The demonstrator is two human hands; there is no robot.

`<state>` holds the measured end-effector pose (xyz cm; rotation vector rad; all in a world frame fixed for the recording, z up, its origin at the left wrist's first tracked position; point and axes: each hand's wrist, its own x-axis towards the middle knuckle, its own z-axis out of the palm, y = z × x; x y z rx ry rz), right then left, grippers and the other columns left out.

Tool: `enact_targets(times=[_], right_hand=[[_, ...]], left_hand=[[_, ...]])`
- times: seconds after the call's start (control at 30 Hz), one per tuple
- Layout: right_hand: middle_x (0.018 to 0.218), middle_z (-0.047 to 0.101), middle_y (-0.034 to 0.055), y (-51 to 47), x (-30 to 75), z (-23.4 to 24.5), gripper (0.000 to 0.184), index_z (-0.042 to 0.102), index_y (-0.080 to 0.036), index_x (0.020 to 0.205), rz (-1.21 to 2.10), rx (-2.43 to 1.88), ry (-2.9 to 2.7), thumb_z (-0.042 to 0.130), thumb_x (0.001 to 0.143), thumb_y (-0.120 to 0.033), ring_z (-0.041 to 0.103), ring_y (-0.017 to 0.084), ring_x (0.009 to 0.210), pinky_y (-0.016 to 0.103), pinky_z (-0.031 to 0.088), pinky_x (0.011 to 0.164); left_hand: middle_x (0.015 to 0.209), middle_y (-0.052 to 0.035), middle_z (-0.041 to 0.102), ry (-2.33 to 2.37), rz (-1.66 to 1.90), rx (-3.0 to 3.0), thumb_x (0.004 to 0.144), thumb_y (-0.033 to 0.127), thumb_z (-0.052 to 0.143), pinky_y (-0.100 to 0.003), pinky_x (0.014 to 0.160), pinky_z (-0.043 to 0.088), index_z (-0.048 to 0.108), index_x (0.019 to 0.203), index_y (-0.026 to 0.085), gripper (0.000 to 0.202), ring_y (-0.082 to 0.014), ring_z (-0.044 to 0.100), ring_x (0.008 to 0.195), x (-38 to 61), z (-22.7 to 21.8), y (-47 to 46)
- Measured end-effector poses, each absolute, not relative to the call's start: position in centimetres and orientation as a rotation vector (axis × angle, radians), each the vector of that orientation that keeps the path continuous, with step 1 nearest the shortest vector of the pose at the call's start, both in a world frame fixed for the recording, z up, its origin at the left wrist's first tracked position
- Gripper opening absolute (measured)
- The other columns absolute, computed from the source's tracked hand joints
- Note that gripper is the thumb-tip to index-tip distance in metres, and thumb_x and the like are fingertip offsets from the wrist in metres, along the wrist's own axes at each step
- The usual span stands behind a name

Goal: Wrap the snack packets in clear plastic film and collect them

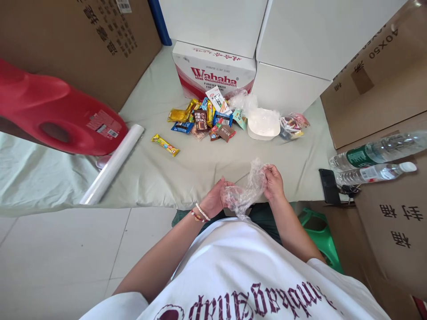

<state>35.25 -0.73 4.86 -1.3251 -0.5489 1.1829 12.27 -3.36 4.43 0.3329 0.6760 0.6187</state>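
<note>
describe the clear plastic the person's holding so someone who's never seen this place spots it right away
Find the pale green cloth covering the table, then follow it to its near edge, just in front of the white shirt. There, crumpled clear plastic spans the left hand and right hand. Unlike the bunched wrapping by the white container, it's in the hands.

The scene is bright, under soft and rather even light; its exact direction I cannot tell. Weak shadows lie beneath the snack packets (201,120), whose smallest print looks soft. Small glints sit on the clear plastic film (246,195). Wide-angle distortion stretches the red jug (76,104) at left and the cardboard carton (376,95) at right.
</note>
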Motion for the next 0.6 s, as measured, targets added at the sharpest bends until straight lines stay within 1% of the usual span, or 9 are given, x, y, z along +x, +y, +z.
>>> enact_targets(times=[0.1, 0.2, 0.23, 0.3, 0.37, 0.43, 0.5, 0.53, 0.6], right_hand=[[0.07, 0.053, -0.0087, -0.7, 34.9, 4.9, 0.037, 0.055, -0.026, 0.087, 1.129, -1.364, -0.648, 0.081, 0.07, -0.047, 0.035, 0.007, 0.047, 0.021, 0.026, 0.04], [0.067, 0.053, -0.0085, -0.5, 34.9, 4.9, 0.032, 0.056, -0.025, 0.086, 1.069, -1.419, -0.716, 0.077, 0.073, -0.046, 0.034, 0.008, 0.047, 0.023, 0.026, 0.041], [0.066, 0.054, -0.0083, -0.5, 35.0, 4.9, 0.031, 0.056, -0.025, 0.086, 1.055, -1.427, -0.723, 0.076, 0.074, -0.045, 0.034, 0.009, 0.047, 0.023, 0.026, 0.042], [0.066, 0.055, -0.008, -0.3, 35.2, 4.8, 0.03, 0.055, -0.025, 0.086, 1.034, -1.431, -0.724, 0.075, 0.074, -0.044, 0.035, 0.009, 0.048, 0.023, 0.026, 0.044], [0.067, 0.056, -0.0078, -0.2, 35.3, 4.8, 0.03, 0.055, -0.025, 0.086, 1.018, -1.434, -0.722, 0.075, 0.074, -0.044, 0.036, 0.009, 0.049, 0.023, 0.028, 0.046], [0.068, 0.056, -0.0077, 0.0, 35.2, 4.8, 0.031, 0.055, -0.024, 0.087, 1.013, -1.44, -0.735, 0.075, 0.074, -0.044, 0.037, 0.009, 0.05, 0.023, 0.03, 0.048], [0.068, 0.056, -0.0078, 0.3, 34.9, 4.8, 0.031, 0.054, -0.024, 0.087, 1.016, -1.441, -0.746, 0.074, 0.074, -0.045, 0.038, 0.009, 0.05, 0.024, 0.031, 0.049], [0.068, 0.055, -0.0079, 0.4, 34.8, 4.8, 0.032, 0.054, -0.024, 0.087, 1.018, -1.44, -0.749, 0.074, 0.074, -0.045, 0.038, 0.009, 0.05, 0.024, 0.031, 0.049], [0.068, 0.054, -0.0078, 0.7, 34.4, 4.7, 0.033, 0.054, -0.024, 0.088, 1.015, -1.444, -0.766, 0.073, 0.074, -0.047, 0.038, 0.009, 0.051, 0.024, 0.031, 0.049]], left_hand=[[0.107, -0.0113, 0.078, 0.638, 0.505, 0.393, 0.081, 0.075, 0.07, -0.029, 0.064, 0.049, 0.076, 0.106, 0.019, 0.061, -0.0172, 0.067, 0.072, 13.0, 4.2, -3.5], [0.107, -0.0111, 0.078, 0.607, 0.507, 0.511, 0.082, 0.078, 0.067, -0.031, 0.074, 0.051, 0.079, 0.101, 0.019, 0.064, -0.0195, 0.068, 0.085, 13.5, 4.2, -3.4], [0.108, -0.0105, 0.077, 0.633, 0.538, 0.547, 0.08, 0.075, 0.07, -0.031, 0.079, 0.051, 0.08, 0.099, 0.019, 0.06, -0.0206, 0.068, 0.091, 13.6, 4.1, -3.3], [0.115, -0.0089, 0.077, 0.71, 0.623, 0.591, 0.077, 0.062, 0.082, -0.031, 0.089, 0.051, 0.08, 0.1, 0.02, 0.048, -0.022, 0.067, 0.103, 13.7, 3.8, -3.2], [0.119, -0.0095, 0.076, 0.738, 0.692, 0.556, 0.077, 0.05, 0.084, -0.031, 0.092, 0.051, 0.08, 0.104, 0.02, 0.041, -0.0221, 0.067, 0.108, 13.7, 3.6, -3.0], [0.119, -0.0129, 0.076, 0.686, 0.685, 0.451, 0.082, 0.049, 0.078, -0.031, 0.087, 0.054, 0.078, 0.111, 0.017, 0.043, -0.0212, 0.07, 0.101, 13.7, 3.6, -2.8], [0.113, -0.0148, 0.077, 0.655, 0.639, 0.345, 0.084, 0.045, 0.075, -0.028, 0.071, 0.055, 0.076, 0.115, 0.015, 0.044, -0.0164, 0.07, 0.08, 13.7, 3.9, -2.8], [0.109, -0.0145, 0.077, 0.66, 0.62, 0.315, 0.082, 0.04, 0.077, -0.024, 0.06, 0.051, 0.075, 0.115, 0.014, 0.042, -0.0125, 0.066, 0.068, 13.8, 4.1, -2.8], [0.102, -0.0118, 0.078, 0.684, 0.59, 0.305, 0.076, 0.029, 0.084, -0.018, 0.044, 0.035, 0.073, 0.114, 0.014, 0.042, -0.0049, 0.051, 0.051, 14.1, 4.6, -3.0]])
